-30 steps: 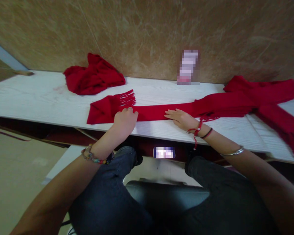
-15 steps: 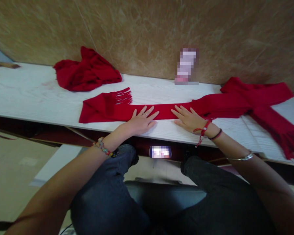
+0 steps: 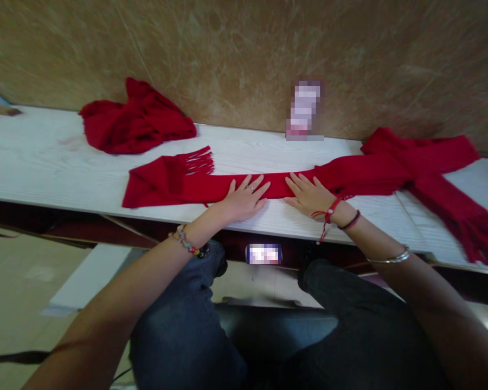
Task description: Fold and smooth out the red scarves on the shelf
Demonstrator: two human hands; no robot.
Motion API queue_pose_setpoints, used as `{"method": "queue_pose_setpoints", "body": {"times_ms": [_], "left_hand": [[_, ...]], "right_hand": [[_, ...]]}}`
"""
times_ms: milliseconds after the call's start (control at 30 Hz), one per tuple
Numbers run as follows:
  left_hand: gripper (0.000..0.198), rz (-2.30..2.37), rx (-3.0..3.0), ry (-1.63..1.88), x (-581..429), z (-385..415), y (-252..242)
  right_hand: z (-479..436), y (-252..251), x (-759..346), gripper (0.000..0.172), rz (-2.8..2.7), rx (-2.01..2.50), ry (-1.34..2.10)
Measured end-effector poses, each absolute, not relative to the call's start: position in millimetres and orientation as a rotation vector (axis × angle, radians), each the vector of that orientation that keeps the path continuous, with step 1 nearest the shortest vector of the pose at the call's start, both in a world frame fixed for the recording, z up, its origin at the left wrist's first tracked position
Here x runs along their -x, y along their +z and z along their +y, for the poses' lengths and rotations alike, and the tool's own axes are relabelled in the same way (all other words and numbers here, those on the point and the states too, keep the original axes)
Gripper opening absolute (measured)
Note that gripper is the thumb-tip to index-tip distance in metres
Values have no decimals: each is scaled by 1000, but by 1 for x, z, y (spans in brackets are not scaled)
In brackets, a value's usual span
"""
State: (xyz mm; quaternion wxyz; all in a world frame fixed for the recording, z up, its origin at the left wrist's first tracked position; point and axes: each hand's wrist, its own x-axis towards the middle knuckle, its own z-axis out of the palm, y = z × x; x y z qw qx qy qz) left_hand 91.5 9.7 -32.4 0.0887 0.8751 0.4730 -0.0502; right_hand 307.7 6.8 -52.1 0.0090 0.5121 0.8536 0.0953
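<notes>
A long red scarf [image 3: 215, 187] lies across the white tabletop, narrow in the middle. Its left end is folded over, with the fringe pointing up and to the right. Both my hands rest on the narrow middle stretch, fingers spread and palms down. My left hand [image 3: 246, 199] presses on it just left of centre; my right hand [image 3: 307, 194] touches it a little to the right, with a short gap of scarf between them. Toward the right the scarf widens, and crossed red lengths [image 3: 425, 168] lie there, one ending in a fringe.
A crumpled red scarf [image 3: 136, 124] sits at the back left against the brown marbled wall [image 3: 228, 59]. A blurred-out upright item [image 3: 304, 108] leans at the wall. The white table's [image 3: 65, 179] front edge runs above my knees. A blurred-out object [image 3: 264, 253] shows below the edge.
My left hand has slid slightly to the right along the scarf, closer to my right hand. The whole view has shifted a little; the scarves lie as before.
</notes>
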Motion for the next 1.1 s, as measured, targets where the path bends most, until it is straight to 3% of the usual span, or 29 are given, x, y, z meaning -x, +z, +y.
{"method": "queue_pose_setpoints", "body": {"times_ms": [533,700,800,1100], "left_hand": [[51,1398,-2556,-189,-94,11,-26],[52,1309,-2715,-15,-103,11,-30],[52,1245,-2720,-87,-107,14,-33],[53,1255,-2700,-125,-108,15,-33]], "right_hand": [[-10,-34,-381,72,2568,-1749,676],[-10,-41,-352,68,2719,-1538,473],[-11,-52,-336,72,2691,-1556,327],[-18,-57,-349,78,2627,-1628,396]]}}
